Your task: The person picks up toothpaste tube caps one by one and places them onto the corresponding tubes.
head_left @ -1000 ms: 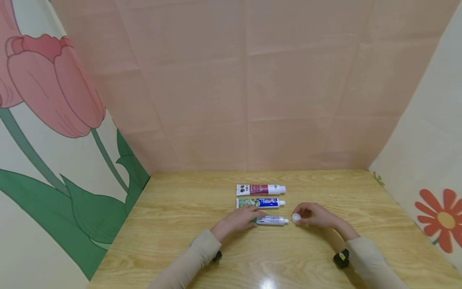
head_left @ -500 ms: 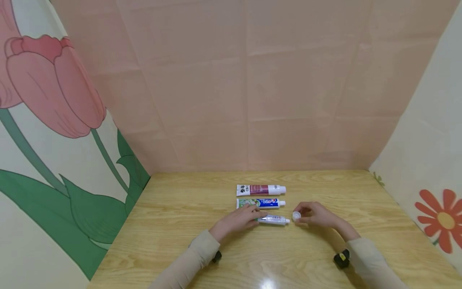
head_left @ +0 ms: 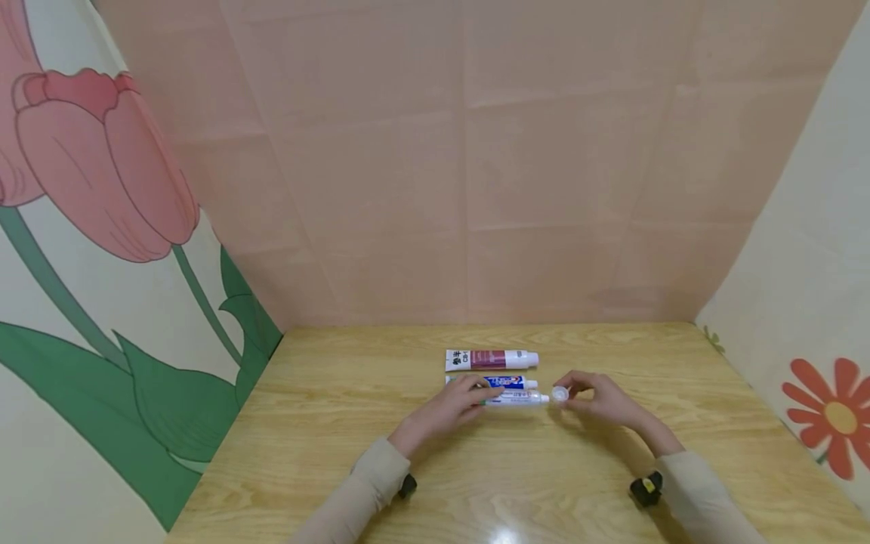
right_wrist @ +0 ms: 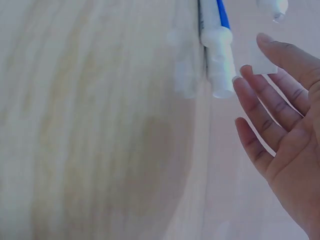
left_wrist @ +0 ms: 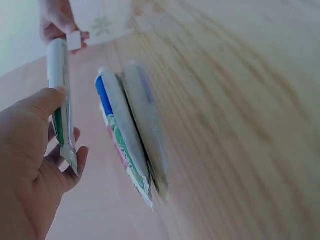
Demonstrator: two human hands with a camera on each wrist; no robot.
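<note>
My left hand [head_left: 448,406] grips a white toothpaste tube [head_left: 519,397] with a green tail end, thumb on one side and fingers on the other. In the left wrist view this tube [left_wrist: 57,65] is off the table. Its uncapped nozzle points right, towards a white cap [head_left: 560,394]. Thumb and fingertips of my right hand [head_left: 603,399] pinch that cap, a small gap from the nozzle. The right wrist view shows the cap [right_wrist: 262,64] between thumb and fingers, the nozzle [right_wrist: 278,15] near it at the top edge.
Just behind the held tube lies a blue and green toothpaste tube [head_left: 510,382], partly covered by the left hand. Farther back is a white and maroon tube [head_left: 489,360]. All are on a wooden table [head_left: 340,363], with a pink cloth backdrop [head_left: 462,189] beyond it.
The held tube has risen off the table and now overlaps the blue and green tube in the head view. The right hand has lifted slightly with the cap.
</note>
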